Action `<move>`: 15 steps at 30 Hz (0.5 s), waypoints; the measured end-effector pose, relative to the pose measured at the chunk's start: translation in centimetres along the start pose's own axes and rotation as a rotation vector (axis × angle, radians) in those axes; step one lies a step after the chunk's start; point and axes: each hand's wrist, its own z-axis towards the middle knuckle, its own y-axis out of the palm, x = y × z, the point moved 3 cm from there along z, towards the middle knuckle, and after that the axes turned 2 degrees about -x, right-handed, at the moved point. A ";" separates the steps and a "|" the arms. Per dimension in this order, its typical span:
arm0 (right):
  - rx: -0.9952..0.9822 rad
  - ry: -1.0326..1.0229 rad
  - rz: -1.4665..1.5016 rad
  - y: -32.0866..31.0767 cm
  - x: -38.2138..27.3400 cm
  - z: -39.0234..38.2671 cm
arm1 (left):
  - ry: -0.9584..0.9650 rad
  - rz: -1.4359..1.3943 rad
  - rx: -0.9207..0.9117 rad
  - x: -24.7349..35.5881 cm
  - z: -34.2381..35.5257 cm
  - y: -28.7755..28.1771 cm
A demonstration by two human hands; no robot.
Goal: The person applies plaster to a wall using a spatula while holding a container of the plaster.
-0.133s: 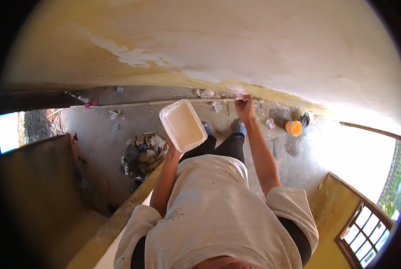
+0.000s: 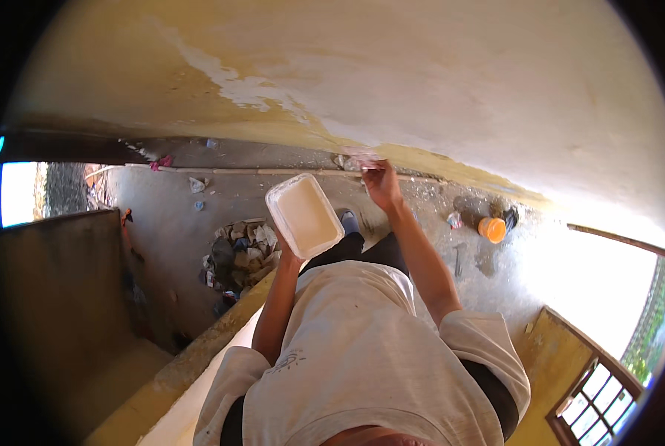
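Note:
My left hand (image 2: 289, 251) is closed on the side of a rectangular white plastic tub (image 2: 277, 215). Smooth cream-coloured paint or paste (image 2: 306, 215) covers the inside of the tub, and its rim is smeared white. Farther out and to the right, my right hand (image 2: 381, 184) is closed on a pale pinkish flat thing (image 2: 364, 157), smeared by motion, at the lower part of the wall. Its exact kind does not show. The wall (image 2: 422, 82) is yellowish with whiter coated patches (image 2: 247, 91).
A heap of crumpled rubbish (image 2: 239, 256) lies on the floor at left, beside a low yellow wall (image 2: 191, 364). An orange bucket (image 2: 491, 230) stands at right. A long pole (image 2: 251, 171) lies along the wall's foot. Bright openings are at both sides.
My right hand has moved left along the wall with the pale flat thing. The tub stays in my left hand, nearly in place, while the view has shifted slightly.

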 end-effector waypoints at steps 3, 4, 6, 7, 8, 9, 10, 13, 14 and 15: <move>-0.185 0.152 0.099 9.7 7.8 -0.6 | 0.091 0.003 -0.002 2.9 -3.1 -1.5; -0.243 0.202 0.135 13.6 8.6 -1.1 | 0.123 -0.007 -0.013 3.1 -3.4 -1.6; -0.294 0.250 0.186 19.2 9.5 -0.9 | 0.184 -0.010 -0.029 3.6 -3.4 -1.3; -0.329 0.287 0.255 21.5 9.7 -0.5 | 0.210 -0.003 -0.013 3.8 -3.1 -1.0; -0.338 0.307 0.244 23.7 10.6 0.0 | 0.248 0.004 0.015 4.2 -3.3 -0.8; -0.358 0.295 0.322 25.7 10.8 0.4 | 0.284 0.024 0.053 4.5 -3.2 -0.6; -0.375 0.280 0.400 26.8 10.7 1.1 | 0.288 0.017 0.044 4.7 -3.1 -0.5; -0.427 0.181 0.487 28.7 9.6 3.3 | 0.290 0.010 0.033 5.1 -2.4 -0.1; -0.436 0.170 0.482 28.5 8.4 3.5 | 0.252 -0.071 -0.033 4.9 -2.0 0.3; -0.445 0.147 0.536 28.6 6.8 3.2 | 0.221 -0.155 -0.092 4.8 -1.5 0.3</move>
